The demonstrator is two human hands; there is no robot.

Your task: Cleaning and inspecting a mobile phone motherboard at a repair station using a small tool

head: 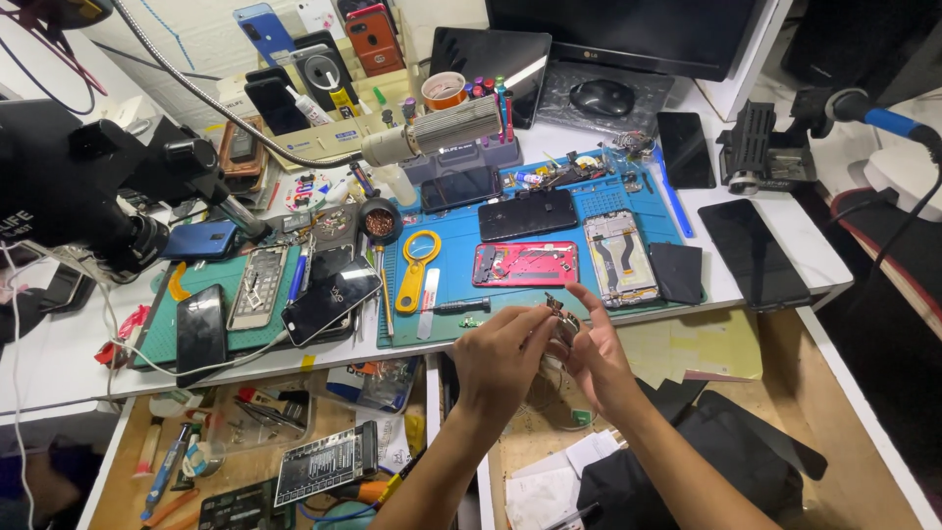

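From my seat at the feed, I see both hands raised together just in front of the near edge of the blue silicone repair mat (579, 211), above the gap between the open wooden drawers. My left hand (500, 358) is curled, its thumb and fingertips pinched on a small dark metallic phone component (564, 317), and my right hand (597, 355) meets it from the other side, forefinger stretched over the top of the part and the remaining fingers loosely bent beneath; I cannot tell what exact piece it is. Just beyond the hands on the mat lie a red phone midframe with its back off (525, 263), an opened phone chassis showing a flex cable (618, 257), a black phone lying face down (527, 213) and a small dark screwdriver (456, 306). A yellow-framed magnifying glass (417, 267) rests to the left of them, near a green cutting mat (201, 285) crowded with more handsets.
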